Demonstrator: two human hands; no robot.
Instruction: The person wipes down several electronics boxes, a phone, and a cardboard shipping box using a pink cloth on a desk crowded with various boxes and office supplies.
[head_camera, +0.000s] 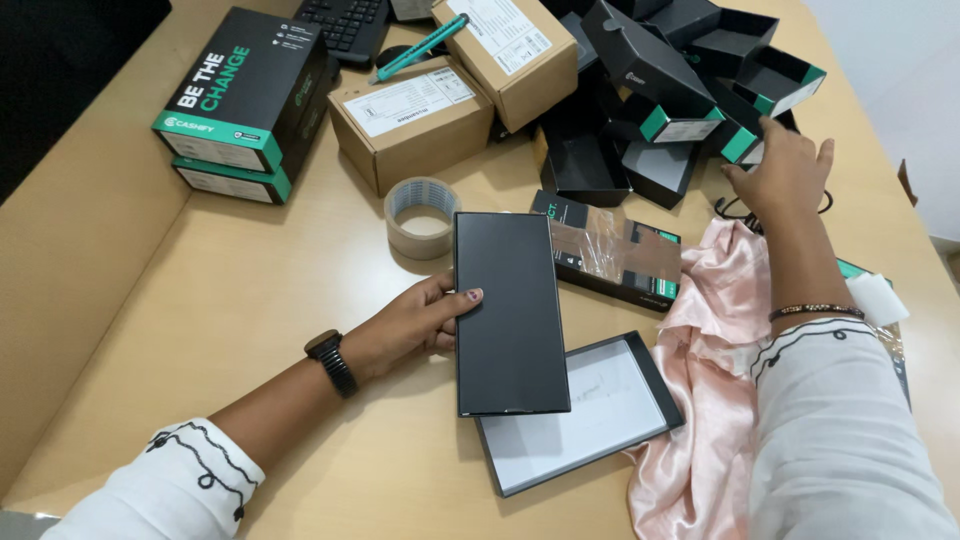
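The table (200, 300) is a smooth tan laminate slab with a rounded left edge. Toward its far edge lies a heap of open black box halves (660, 90) with green end flaps, matte and angular. At the far left corner two black-and-green boxes (240, 100) sit stacked, and beside them stand two plain brown cardboard cartons (410, 120), a teal utility knife (420, 47) resting across them. Near the right edge a glossy pale pink cloth (700, 400) lies crumpled in soft folds. The left hand (410, 325) grips the long edge of a flat black rectangular slab (510, 310), thumb on its dark, sheenless face; the slab sits near the table's middle, overlapping a shallow black tray with a white liner (590, 420). Just beyond lies a black box under crinkled clear wrap (610, 250). The right hand (785, 170) is open, fingers spread, over a black cable (735, 208) near the heap. A ring of tan tape (422, 215) lies flat.
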